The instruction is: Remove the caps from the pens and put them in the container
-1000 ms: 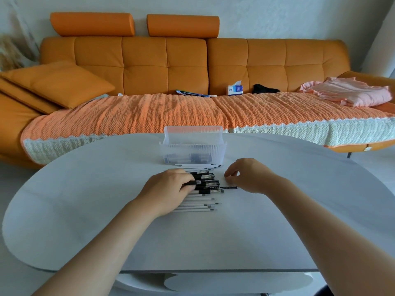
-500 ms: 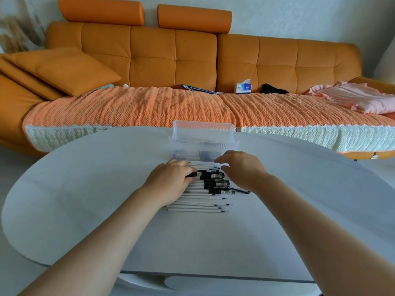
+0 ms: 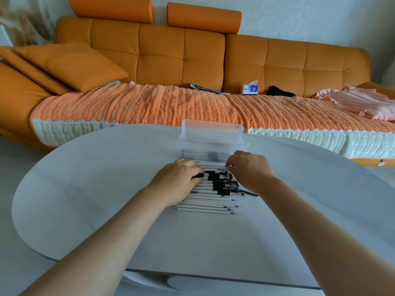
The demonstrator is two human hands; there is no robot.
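Observation:
A row of white pens [image 3: 205, 205] lies side by side on the table, and several in the middle wear black caps [image 3: 224, 184]. Just behind the row stands a clear ribbed plastic container [image 3: 211, 144] with dark pieces inside. My left hand [image 3: 177, 180] lies on the left ends of the pens, its fingers curled round a black-capped pen. My right hand [image 3: 251, 169] is at the far right end of the row, close to the container. Its fingertips pinch the end of a white pen there; what lies under the fingers is hidden.
The white oval table [image 3: 85, 189] extends to both sides. A thin black piece [image 3: 251, 192] lies by my right wrist. Behind the table is an orange sofa [image 3: 181, 56] with a tissue box [image 3: 250, 89] and pink cloth [image 3: 361, 102].
My right hand has moved from the right side of the row up toward the container. My left hand has stayed on the pens. The view has shifted closer.

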